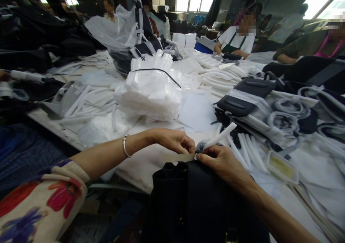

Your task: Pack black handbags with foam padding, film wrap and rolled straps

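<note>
A black bag [205, 200] stands upright in front of me, its top just below both hands. My left hand [176, 141] is closed in a pinch over a pale beige strip [179, 157], which runs along the bag's top edge. My right hand [222, 160] has thumb and fingers closed at the same spot, beside a white foam tube [222, 135] that slants up to the right. Some clear plastic film [201, 146] shows between the hands. The fingertips nearly meet, and what lies exactly between those of my right hand is hidden.
A strapped stack of white plastic bags [151, 88] stands on the table beyond my hands. To the right are black bag parts [246, 95], short white tubes [252, 151] and a plastic tub [283, 167]. Several people sit across the table, one in a white shirt [249, 41].
</note>
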Action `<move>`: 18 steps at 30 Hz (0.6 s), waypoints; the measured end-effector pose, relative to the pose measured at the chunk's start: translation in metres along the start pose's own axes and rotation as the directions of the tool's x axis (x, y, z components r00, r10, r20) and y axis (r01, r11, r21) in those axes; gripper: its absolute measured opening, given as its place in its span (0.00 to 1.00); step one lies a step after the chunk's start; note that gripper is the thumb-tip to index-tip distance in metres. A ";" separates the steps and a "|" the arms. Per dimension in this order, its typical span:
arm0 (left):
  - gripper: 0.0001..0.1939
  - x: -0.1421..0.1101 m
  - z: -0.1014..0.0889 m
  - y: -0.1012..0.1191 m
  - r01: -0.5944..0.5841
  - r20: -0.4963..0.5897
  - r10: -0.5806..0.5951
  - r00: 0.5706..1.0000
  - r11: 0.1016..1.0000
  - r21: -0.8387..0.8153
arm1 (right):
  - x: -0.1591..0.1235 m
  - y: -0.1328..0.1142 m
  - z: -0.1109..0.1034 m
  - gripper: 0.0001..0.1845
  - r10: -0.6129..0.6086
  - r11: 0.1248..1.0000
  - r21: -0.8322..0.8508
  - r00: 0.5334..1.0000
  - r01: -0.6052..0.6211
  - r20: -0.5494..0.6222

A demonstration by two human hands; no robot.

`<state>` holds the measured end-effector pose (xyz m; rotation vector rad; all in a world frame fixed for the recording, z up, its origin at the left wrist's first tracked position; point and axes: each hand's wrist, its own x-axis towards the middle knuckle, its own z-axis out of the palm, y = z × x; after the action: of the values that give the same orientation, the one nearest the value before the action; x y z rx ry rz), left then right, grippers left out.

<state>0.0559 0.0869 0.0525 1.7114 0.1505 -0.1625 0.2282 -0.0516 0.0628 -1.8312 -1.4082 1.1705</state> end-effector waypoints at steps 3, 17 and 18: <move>0.10 -0.003 0.005 -0.008 -0.038 -0.047 0.038 0.998 0.999 0.003 | 0.000 0.000 0.001 0.13 -0.010 1.000 -0.003 1.000 0.010 0.003; 0.23 0.014 0.052 -0.039 -0.077 -0.567 0.017 0.824 0.994 -0.083 | 0.006 0.012 -0.001 0.15 0.023 0.999 0.046 1.000 -0.023 -0.008; 0.22 0.015 0.053 -0.040 -0.073 -0.561 0.005 0.828 0.992 -0.099 | 0.007 0.012 -0.002 0.16 0.029 0.999 0.046 0.999 -0.028 -0.013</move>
<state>0.0617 0.0405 0.0034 1.6007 0.5520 0.3855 0.2359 -0.0486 0.0514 -1.8299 -1.3402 1.1925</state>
